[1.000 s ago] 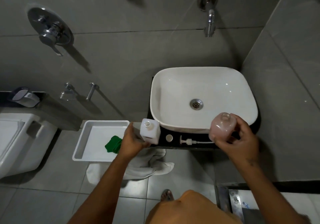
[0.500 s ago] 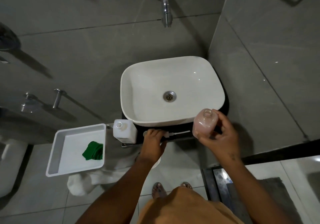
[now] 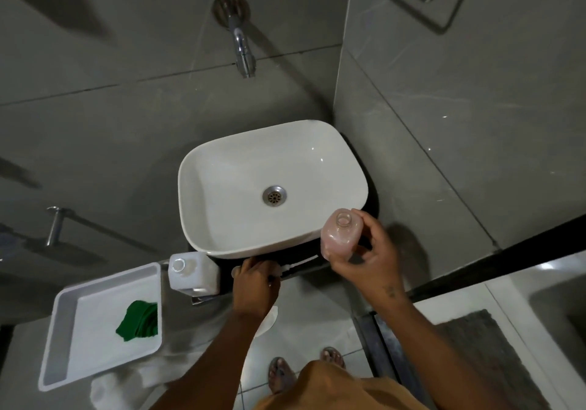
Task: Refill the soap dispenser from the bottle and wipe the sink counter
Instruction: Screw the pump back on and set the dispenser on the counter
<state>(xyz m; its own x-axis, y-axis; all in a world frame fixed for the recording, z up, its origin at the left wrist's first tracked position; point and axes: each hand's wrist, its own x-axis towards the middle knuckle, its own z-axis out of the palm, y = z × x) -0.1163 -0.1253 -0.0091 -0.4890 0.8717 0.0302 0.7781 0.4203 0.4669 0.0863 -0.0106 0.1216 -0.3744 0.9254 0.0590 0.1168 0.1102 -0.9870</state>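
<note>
1. The step in hand looks like closing up after the refill: the soap dispenser (image 3: 341, 233), pinkish and with its neck open, is held upright over the worktop (image 3: 374, 200) at the sink's (image 3: 272, 187) 4 o'clock corner.
2. The right hand (image 3: 369, 251) wraps its fingers around the dispenser's body from the near side.
3. The left hand (image 3: 255, 278) lies palm-down on the worktop's front edge at the sink's 6 o'clock, fingers curled on the pump head (image 3: 280, 270), whose tube points towards 3 o'clock.
4. The white refill bottle (image 3: 192, 273) stands uncapped at the sink's 7 o'clock.
5. Next, likely: lift the pump and thread its tube into the neck.
6. The green cloth (image 3: 138, 321) waits in the white tray (image 3: 63, 330) for wiping.
</note>
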